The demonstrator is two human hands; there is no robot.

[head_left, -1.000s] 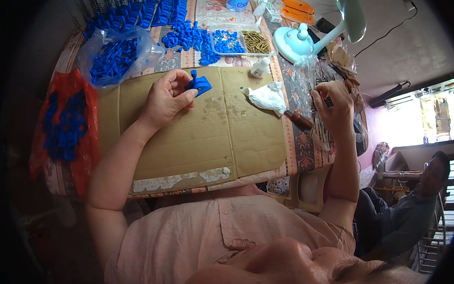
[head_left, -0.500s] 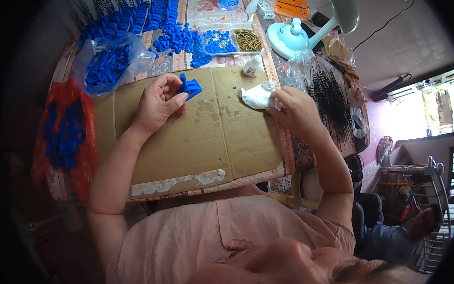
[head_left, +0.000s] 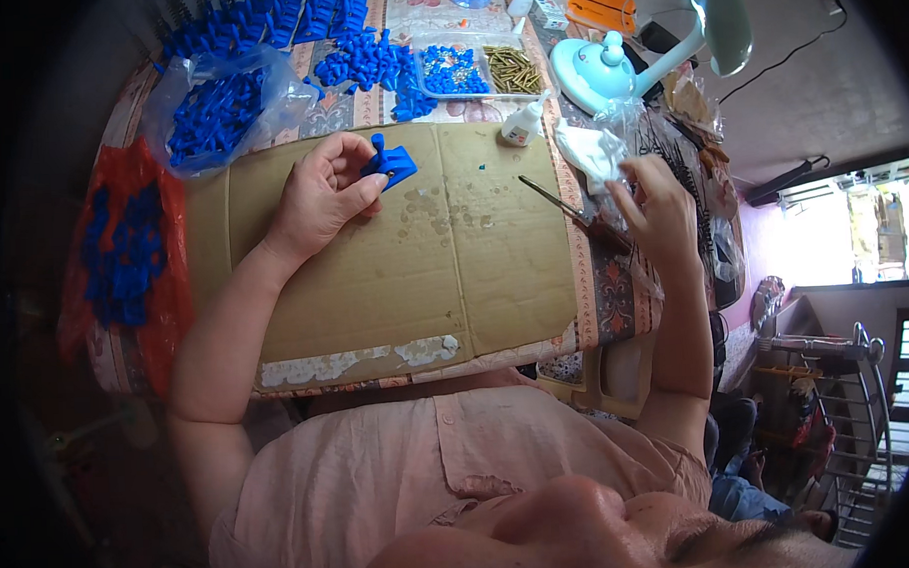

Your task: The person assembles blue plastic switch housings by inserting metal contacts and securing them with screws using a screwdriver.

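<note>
A desk (head_left: 612,304) covered with a patterned cloth stands before the seated person and carries all the parts and tools. A sheet of brown cardboard (head_left: 354,277) lies across its near half as the working surface, with torn white residue along the near edge.

Far left: rows of blue parts (head_left: 275,20), set close together at the back. Left side: a red plastic bag (head_left: 173,329), spread open, containing blue parts; beyond it, a clear plastic bag (head_left: 293,94), also open, filled with smaller blue parts.

Far right: a pale turquoise lamp (head_left: 592,74), its arm leaning to the right. Near the desk's far middle: a clear tray (head_left: 468,95) with two compartments, blue bits on the left and brass-coloured pieces on the right. A loose pile of blue parts (head_left: 367,62) lies directly left of the tray.

Left hand (head_left: 371,177): thumb and fingers closed on one blue piece, held over the far part of the cardboard. Right hand (head_left: 623,181): fingers bent, at the near end of a white cloth (head_left: 588,147); from where I stand I cannot tell whether it grips the cloth.

Screwdriver (head_left: 552,198): blade over the right edge of the cardboard, dark handle toward the right forearm. White bottle (head_left: 522,126): at the cardboard's far right corner. Blue piece (head_left: 398,166): a flat plate with a raised stub, in the left hand.
</note>
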